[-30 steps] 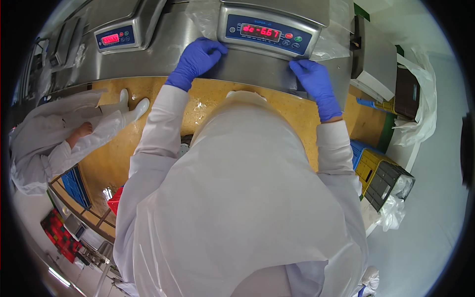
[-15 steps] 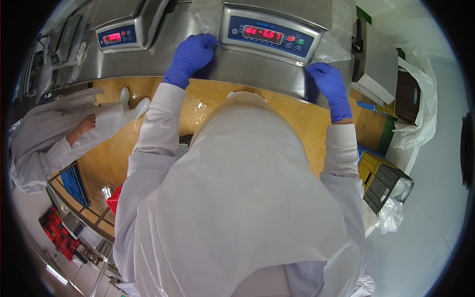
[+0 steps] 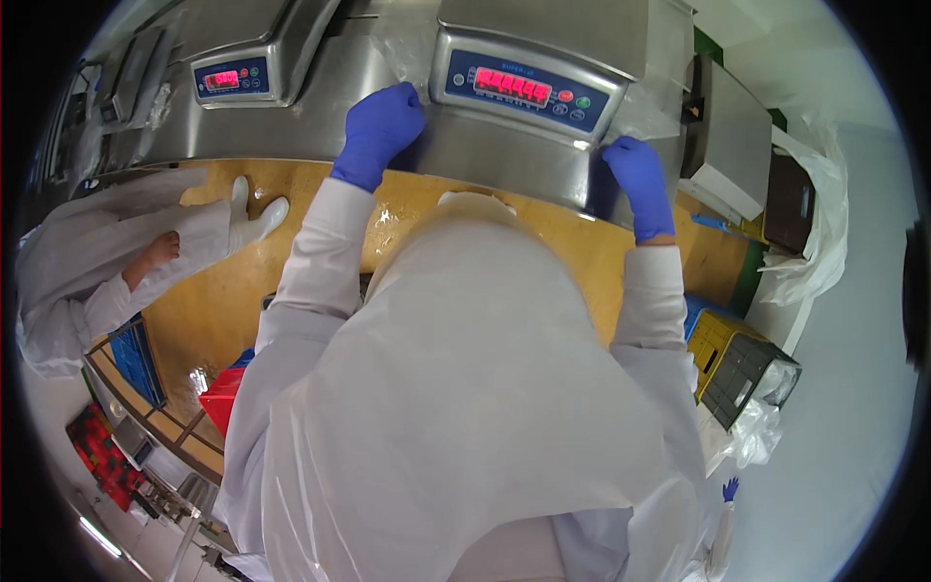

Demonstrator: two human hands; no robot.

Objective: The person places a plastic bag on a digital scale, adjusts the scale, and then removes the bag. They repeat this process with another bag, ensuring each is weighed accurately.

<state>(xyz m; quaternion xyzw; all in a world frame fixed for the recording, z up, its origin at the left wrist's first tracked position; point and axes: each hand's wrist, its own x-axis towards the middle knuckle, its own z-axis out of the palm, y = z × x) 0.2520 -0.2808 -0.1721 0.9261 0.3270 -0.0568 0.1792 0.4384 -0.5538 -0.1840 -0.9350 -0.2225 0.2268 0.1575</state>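
My left hand (image 3: 380, 131), in a blue glove, is curled closed at the steel table (image 3: 475, 141), just left of the large weighing scale (image 3: 538, 29). A crumpled clear plastic sheet (image 3: 402, 44) lies just beyond it. To the right of the scale's lit display panel (image 3: 524, 89), my gloved right hand (image 3: 640, 184) is also curled closed near the table's edge. More clear plastic (image 3: 645, 112) lies beyond that hand. What either hand holds, if anything, is hidden by the fingers.
A second scale (image 3: 233, 78) stands to the left. A grey metal box (image 3: 727, 145) is at the right, above a yellow and grey crate (image 3: 727, 364). A co-worker in white (image 3: 116, 252) stands at the left. A red crate (image 3: 221, 398) is behind my left arm.
My left hand has shifted slightly down against the scale. The large scale's red display reads differently. Another blue-gloved hand has come into view at the lower right.
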